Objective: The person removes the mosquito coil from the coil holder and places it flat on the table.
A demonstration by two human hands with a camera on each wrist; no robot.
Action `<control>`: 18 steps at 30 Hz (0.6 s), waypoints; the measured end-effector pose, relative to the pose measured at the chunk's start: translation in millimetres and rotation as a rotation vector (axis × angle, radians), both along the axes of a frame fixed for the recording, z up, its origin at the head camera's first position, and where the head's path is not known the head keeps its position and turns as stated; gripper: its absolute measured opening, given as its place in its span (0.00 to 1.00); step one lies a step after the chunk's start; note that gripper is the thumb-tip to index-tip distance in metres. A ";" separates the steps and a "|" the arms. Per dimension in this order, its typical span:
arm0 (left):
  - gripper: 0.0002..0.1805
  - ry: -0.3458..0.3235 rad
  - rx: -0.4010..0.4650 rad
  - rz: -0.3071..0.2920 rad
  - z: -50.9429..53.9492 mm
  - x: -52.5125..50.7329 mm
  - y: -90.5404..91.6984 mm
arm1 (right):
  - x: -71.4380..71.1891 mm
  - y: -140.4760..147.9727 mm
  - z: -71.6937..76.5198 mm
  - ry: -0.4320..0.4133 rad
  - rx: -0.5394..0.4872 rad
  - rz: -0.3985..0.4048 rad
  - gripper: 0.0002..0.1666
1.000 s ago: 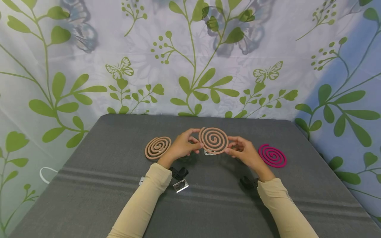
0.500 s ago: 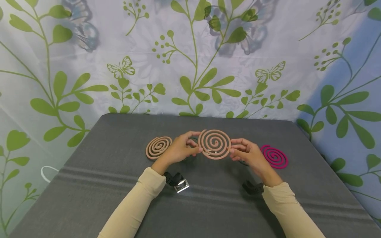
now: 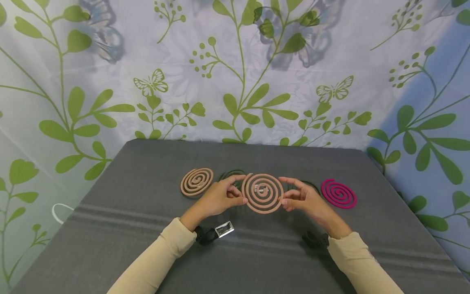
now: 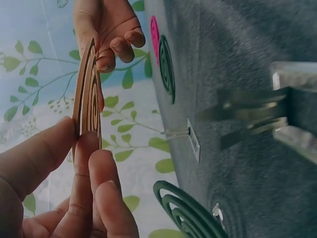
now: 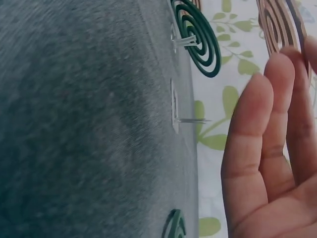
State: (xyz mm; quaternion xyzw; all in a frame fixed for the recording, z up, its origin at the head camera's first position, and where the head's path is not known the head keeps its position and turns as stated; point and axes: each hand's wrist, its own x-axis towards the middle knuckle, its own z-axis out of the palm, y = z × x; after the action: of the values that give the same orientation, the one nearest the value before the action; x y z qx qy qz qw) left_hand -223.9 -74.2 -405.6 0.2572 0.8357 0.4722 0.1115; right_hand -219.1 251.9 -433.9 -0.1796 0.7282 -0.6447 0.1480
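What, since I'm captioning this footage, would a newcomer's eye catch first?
Probably the tan spiral coil, held between the left hand and the right hand in the lower middle of the head view. Next, likely the bright pink coil at the right of the grey table, then the leaf-printed backdrop behind it.

The brown spiral coil is lower in the head view than 1 second ago, nearer the person, and looks rounder. The left hand's grip and the right hand's grip come down with it. Behind them, the rims of the left green coil and right green coil are now uncovered. The silver stand, first seen at the brown coil's lower edge, now shows through its middle.
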 end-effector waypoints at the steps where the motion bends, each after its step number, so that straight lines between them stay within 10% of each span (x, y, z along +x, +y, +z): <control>1: 0.39 -0.001 -0.013 -0.005 -0.9 1.3 -0.5 | 0.2 0.8 -1.2 0.000 0.003 0.019 0.46; 18: 0.36 0.065 -0.075 -0.080 -14.8 10.3 -6.6 | 1.8 6.8 -19.3 0.031 -0.007 0.231 0.45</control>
State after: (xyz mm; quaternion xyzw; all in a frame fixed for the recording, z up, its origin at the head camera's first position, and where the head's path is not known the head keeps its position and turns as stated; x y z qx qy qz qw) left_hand -213.6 -80.8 -420.4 0.3010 0.8452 0.4270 0.1128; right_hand -217.3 258.8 -453.2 -0.2729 0.7024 -0.6232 0.2093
